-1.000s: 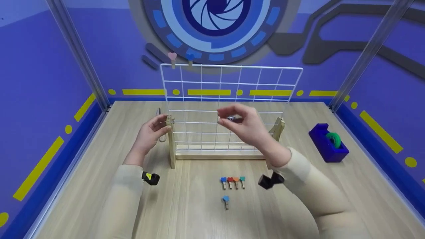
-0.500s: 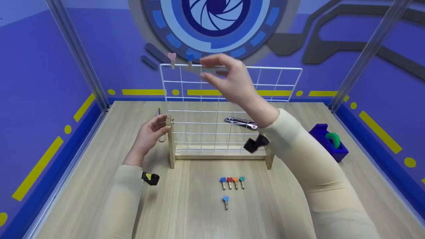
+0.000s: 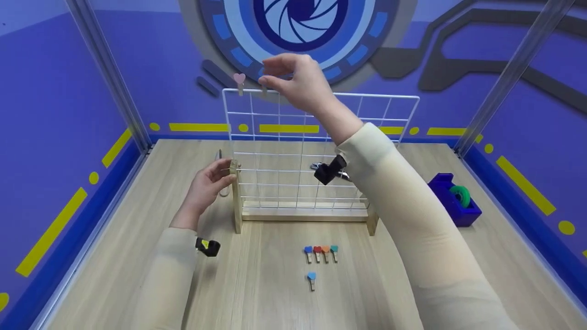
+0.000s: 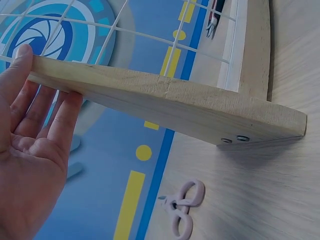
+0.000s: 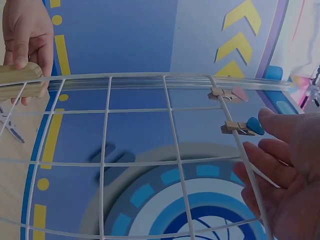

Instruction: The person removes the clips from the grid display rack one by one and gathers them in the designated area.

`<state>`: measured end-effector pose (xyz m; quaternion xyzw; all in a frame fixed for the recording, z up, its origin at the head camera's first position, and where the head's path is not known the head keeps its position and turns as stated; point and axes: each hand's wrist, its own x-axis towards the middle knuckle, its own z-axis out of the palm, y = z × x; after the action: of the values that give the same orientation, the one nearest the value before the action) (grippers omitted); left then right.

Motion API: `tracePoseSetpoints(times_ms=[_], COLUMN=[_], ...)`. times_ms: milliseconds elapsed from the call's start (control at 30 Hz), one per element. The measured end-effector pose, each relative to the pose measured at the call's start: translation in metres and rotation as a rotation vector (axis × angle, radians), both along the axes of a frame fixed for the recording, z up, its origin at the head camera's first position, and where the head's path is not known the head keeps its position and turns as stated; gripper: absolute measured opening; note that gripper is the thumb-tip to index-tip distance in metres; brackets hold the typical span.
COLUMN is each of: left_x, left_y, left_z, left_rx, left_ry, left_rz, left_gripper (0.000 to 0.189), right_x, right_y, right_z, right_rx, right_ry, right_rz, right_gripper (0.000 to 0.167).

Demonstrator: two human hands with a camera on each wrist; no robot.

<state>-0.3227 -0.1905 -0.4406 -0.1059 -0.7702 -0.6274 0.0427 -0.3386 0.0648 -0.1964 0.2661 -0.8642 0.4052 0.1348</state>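
My left hand [image 3: 205, 185] grips the left wooden post [image 4: 150, 85] of a stand that holds a white wire grid [image 3: 288, 114]. In the left wrist view its thumb lies on one face of the post and its fingers on the other. My right hand [image 3: 305, 85] is at the grid's top wire, around a blue heart clothespin [image 5: 255, 126] clipped there. Its thumb tip is at the heart, the fingers spread below; whether they touch the heart I cannot tell. A pink heart clothespin [image 3: 239, 79] is clipped farther left on that wire.
Several heart clothespins [image 3: 317, 251] lie in a row on the table [image 3: 275, 298], with a light-blue one [image 3: 312, 277] in front. A blue tape dispenser [image 3: 451, 201] stands at right. Pink scissors [image 4: 185, 207] lie beyond the left post, and a metal-ended tool [image 3: 316, 166] behind the grid.
My right hand has risen from the grid's middle to its top wire and moved left to the blue heart clothespin. The left hand has stayed on the post.
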Motion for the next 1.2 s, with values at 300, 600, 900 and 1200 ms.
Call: tracePoseSetpoints(times_ms=[300, 600, 900, 1200], left_x=[0.001, 0.0, 0.001, 0.002], left_y=[0.0, 0.0, -0.001, 0.0], left_z=[0.001, -0.001, 0.0, 0.0], left_rx=[0.004, 0.001, -0.011, -0.018], left_ry=[0.006, -0.001, 0.001, 0.009], left_rz=[-0.003, 0.004, 0.004, 0.011], left_gripper=[0.05, 0.049, 0.051, 0.051], right_x=[-0.002, 0.0, 0.001, -0.002], right_y=[-0.006, -0.006, -0.004, 0.005], right_z=[0.001, -0.002, -0.005, -0.006], right_rx=[-0.008, -0.055, -0.102, -0.246], right_ry=[-0.081, -0.055, 0.004, 0.043], right_rz=[-0.062, -0.078, -0.062, 0.008], right_gripper=[0.027, 0.021, 0.018, 0.015])
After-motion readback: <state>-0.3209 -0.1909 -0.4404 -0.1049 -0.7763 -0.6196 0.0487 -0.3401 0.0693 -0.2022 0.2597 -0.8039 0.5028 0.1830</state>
